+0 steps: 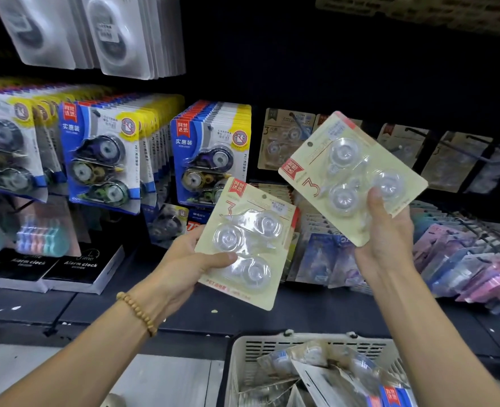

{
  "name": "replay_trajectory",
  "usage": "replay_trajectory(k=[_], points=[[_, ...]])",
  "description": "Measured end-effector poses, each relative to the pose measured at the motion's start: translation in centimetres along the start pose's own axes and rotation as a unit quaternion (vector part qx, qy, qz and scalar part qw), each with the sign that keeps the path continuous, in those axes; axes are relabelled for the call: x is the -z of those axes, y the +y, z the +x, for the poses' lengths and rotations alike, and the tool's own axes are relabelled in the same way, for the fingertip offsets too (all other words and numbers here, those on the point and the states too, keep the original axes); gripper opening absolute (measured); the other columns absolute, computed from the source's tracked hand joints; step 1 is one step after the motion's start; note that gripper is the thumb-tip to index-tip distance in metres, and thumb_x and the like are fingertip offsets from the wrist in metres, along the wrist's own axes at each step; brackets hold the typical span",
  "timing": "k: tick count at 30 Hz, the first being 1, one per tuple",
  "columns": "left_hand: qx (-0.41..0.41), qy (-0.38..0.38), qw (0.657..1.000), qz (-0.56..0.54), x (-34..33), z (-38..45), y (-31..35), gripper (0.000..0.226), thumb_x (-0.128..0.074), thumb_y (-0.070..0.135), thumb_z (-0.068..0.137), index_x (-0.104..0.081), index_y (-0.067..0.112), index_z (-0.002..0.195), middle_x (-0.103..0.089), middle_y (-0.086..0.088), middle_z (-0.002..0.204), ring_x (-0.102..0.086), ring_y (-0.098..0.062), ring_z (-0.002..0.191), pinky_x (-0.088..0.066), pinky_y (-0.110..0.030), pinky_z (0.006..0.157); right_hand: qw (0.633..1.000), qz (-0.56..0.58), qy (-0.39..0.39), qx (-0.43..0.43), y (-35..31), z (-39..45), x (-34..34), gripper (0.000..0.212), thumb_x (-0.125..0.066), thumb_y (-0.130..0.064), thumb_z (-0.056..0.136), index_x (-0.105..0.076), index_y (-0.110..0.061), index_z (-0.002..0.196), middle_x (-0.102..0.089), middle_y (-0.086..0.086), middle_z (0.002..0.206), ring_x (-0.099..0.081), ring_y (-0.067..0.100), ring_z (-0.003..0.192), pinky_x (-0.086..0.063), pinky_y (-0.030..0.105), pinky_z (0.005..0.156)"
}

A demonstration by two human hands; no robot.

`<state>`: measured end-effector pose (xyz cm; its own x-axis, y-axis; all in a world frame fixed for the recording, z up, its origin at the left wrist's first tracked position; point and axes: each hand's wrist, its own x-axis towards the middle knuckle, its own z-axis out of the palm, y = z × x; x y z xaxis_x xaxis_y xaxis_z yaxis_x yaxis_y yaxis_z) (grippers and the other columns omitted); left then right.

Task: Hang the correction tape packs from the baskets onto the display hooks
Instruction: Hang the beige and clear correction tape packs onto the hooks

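At far left, blue packs (102, 160) hang in tight rows, their lower edges above black boxes (81, 270) on the shelf. The left hand (184, 259) grips a cream pack (247, 242) by its left edge, thumb curled over the front. To its right, the right hand (386, 233) holds a second cream pack (351, 174) higher, tilted, fingers wrapped behind and thumb on the front. Dark open room lies above both packs; far right, bare hooks (474, 155) jut out. Near, low right, a white basket (316, 346) holds more jumbled packs (331, 374).
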<state>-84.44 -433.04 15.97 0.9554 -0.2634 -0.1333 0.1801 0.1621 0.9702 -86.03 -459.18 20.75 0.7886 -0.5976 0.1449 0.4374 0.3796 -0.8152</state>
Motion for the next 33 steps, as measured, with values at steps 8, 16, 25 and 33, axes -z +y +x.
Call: replay_trajectory(k=[8, 16, 25, 33], points=[[-0.007, 0.005, 1.000, -0.009, 0.3, -0.1, 0.0, 0.049, -0.075, -0.009, 0.076, -0.067, 0.012, 0.120, -0.077, -0.012, 0.108, -0.074, -0.033, 0.099, -0.056, -0.045, 0.088, 0.999, 0.026, 0.027, 0.017, 0.1, 0.3, -0.6, 0.037, -0.061, -0.013, 0.100, -0.057, -0.021, 0.136, -0.070, 0.000, 0.128, -0.069, 0.020, 0.113, -0.055, 0.050, 0.098], [-0.025, -0.012, 0.999, -0.016, 0.7, -0.5, 0.2, 0.060, -0.079, 0.000, 0.065, -0.066, 0.012, 0.122, -0.075, -0.014, 0.112, -0.072, -0.035, 0.103, -0.055, -0.047, 0.091, 0.997, -0.039, 0.071, 0.004, 0.5, 0.9, 0.3, 0.031, -0.073, -0.017, 0.092, -0.067, -0.019, 0.123, -0.075, 0.000, 0.117, -0.073, 0.020, 0.104, -0.060, 0.045, 0.085], [-0.048, -0.037, 0.998, -0.025, -1.1, -0.7, 0.3, 0.058, -0.076, 0.002, 0.065, -0.065, 0.013, 0.121, -0.075, -0.012, 0.114, -0.071, -0.033, 0.108, -0.052, -0.047, 0.097, 0.932, -0.244, -0.014, -0.267, 2.9, -1.6, 2.2, 0.048, -0.062, -0.046, 0.096, -0.064, -0.001, 0.114, -0.075, 0.015, 0.100, -0.074, 0.026, 0.086, -0.056, 0.035, 0.072], [-0.063, -0.064, 0.996, 0.027, -5.5, -0.7, -0.9, 0.049, -0.078, 0.015, 0.078, -0.064, 0.017, 0.126, -0.075, -0.002, 0.118, -0.069, -0.022, 0.113, -0.052, -0.041, 0.099, 0.969, -0.164, -0.130, -0.130, -0.2, -4.1, -1.8, 0.022, -0.073, -0.020, 0.091, -0.069, -0.011, 0.111, -0.077, 0.009, 0.107, -0.074, 0.029, 0.100, -0.059, 0.049, 0.087]])
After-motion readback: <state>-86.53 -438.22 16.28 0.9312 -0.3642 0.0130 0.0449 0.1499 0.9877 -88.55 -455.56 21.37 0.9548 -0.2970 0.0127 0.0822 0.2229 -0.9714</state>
